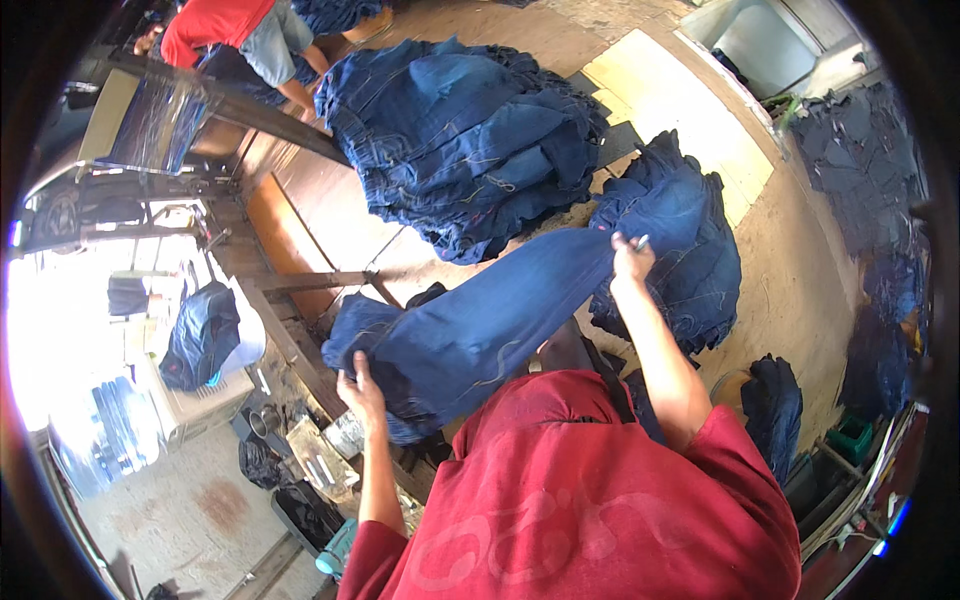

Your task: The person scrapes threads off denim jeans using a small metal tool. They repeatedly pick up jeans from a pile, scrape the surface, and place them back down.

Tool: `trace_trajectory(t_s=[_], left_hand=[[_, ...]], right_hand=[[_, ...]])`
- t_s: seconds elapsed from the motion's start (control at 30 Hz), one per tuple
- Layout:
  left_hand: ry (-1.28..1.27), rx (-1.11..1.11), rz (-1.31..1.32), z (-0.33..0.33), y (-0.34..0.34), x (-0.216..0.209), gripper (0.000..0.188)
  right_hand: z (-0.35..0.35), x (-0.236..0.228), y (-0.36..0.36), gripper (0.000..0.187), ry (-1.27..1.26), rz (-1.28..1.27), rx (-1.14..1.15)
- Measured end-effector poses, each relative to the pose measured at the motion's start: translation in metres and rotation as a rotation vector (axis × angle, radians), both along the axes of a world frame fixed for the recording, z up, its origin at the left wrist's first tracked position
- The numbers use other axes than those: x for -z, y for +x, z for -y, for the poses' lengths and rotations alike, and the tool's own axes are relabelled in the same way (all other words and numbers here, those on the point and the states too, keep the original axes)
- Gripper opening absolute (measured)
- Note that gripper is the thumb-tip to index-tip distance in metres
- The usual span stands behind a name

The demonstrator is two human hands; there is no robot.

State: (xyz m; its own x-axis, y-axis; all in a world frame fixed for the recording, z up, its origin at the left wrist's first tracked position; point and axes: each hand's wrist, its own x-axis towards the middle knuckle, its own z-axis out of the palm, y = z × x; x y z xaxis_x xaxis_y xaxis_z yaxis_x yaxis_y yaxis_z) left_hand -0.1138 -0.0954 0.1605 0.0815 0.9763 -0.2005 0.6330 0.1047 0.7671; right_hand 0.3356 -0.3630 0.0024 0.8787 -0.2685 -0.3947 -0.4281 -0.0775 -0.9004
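Observation:
A pair of blue denim trousers (500, 300) is stretched slantwise across the front of my body. My left hand (364, 402) grips the bunched, lower-left end, its thumb on top. Farther up on the right, my right hand (631, 262) is closed on the opposite end; a small whitish object (643, 243) sticks out by its fingers, too small to name. Just behind that hand lies a smaller heap of denim garments (700, 230). The trousers hide part of what is under them.
A large denim stack (460, 140) stands ahead on the floor. Wooden beams (310, 282) run along the left, beside a cluttered bench (320, 460). Dark fabric pieces (860, 160) lie at the right. Another person in a red shirt (215, 30) bends down at the far left.

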Motion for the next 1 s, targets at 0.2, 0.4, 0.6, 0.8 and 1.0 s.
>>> trace_trajectory(t_s=[0.2, 0.4, 0.6, 0.8, 1.0], left_hand=[[-0.96, 0.038, 0.838, 0.088, 0.208, -0.019, 0.048], [-0.827, 0.508, 1.159, 0.038, 0.433, -0.081, 0.037], [-0.547, 0.642, 1.182, -0.096, 0.503, -0.165, 0.039], [-0.411, 0.469, 0.869, -0.272, 0.407, -0.067, 0.056], [-0.049, 0.155, -0.204, -0.35, 0.218, 0.097, 0.048]], right_hand=[[0.113, -0.101, 0.229, 0.032, -0.119, 0.453, 0.272], [0.215, -0.333, 0.399, 0.058, 0.309, 0.61, 0.372], [0.23, -0.368, 0.445, 0.045, 0.225, 0.346, -0.349], [0.195, -0.147, 0.352, 0.043, -0.548, 0.148, -0.796], [0.168, 0.003, 0.088, 0.069, -0.962, 0.068, -1.108]])
